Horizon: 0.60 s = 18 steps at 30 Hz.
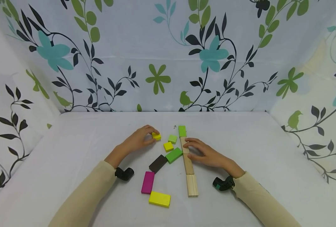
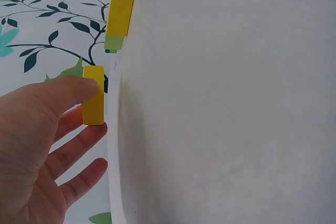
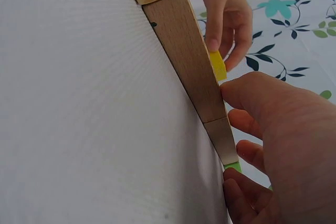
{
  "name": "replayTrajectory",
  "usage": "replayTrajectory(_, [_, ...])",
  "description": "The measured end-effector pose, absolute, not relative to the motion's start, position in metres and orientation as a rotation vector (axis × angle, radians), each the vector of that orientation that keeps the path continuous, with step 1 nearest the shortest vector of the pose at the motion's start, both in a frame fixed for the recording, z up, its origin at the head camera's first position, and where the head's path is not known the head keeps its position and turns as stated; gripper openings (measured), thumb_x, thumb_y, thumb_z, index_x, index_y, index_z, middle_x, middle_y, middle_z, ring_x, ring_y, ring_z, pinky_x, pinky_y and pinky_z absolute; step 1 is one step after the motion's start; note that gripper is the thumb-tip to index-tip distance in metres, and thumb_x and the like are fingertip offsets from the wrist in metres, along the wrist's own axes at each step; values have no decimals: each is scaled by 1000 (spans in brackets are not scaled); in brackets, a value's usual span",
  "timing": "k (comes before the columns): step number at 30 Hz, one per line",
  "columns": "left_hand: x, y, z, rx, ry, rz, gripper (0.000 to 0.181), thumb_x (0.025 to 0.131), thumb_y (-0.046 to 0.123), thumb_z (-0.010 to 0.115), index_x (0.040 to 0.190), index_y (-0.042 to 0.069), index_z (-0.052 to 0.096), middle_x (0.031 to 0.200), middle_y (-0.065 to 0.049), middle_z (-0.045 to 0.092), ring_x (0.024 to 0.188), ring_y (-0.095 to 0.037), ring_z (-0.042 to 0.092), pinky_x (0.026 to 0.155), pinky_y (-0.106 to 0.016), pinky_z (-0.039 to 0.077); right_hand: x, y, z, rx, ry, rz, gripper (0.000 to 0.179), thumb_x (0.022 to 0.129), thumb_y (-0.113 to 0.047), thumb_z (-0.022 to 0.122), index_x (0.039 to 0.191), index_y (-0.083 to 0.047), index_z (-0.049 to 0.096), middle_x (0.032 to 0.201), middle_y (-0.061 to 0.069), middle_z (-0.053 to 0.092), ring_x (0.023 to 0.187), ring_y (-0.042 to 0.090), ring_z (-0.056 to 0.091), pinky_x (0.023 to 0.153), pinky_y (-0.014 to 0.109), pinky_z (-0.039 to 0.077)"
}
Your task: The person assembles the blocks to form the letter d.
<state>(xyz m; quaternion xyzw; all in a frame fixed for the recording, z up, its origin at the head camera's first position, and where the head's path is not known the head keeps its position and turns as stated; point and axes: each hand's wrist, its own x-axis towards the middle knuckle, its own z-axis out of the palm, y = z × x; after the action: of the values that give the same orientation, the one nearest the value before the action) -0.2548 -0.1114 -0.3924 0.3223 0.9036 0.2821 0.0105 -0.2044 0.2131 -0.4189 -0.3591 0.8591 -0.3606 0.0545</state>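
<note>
Between its thumb and fingers my left hand (image 1: 138,138) holds a small yellow block (image 1: 156,136), at the far left of the blocks; the left wrist view shows the thumb pressed on its face. My right hand (image 1: 207,154) rests by a straight row of plain wooden blocks (image 1: 188,165), its thumb and fingertips touching the row's right side and top with relaxed fingers. A bright green block (image 1: 182,131) ends that row at the far end. A light green block (image 1: 172,139) and another yellow block (image 1: 168,146) lie between the hands.
A slanting chain runs from the row toward me: a green block (image 1: 174,155), a dark brown block (image 1: 158,164), a magenta block (image 1: 148,183) and a larger yellow block (image 1: 160,199). The white table (image 1: 230,208) meets a leaf-patterned cloth (image 1: 114,56) behind.
</note>
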Motion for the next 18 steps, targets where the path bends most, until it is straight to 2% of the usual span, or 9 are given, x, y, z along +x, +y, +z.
replayTrajectory(18, [-220, -109, -387, 1105, 2812, 934, 28, 90, 11, 69, 117, 8, 64, 118, -3, 61, 109, -19, 58, 98, -37, 49, -204, 212, -418, -1076, 2620, -1079, 39, 97, -23, 62, 134, -13, 55, 153, 11, 36, 143, 32, 30, 113, 56, 26])
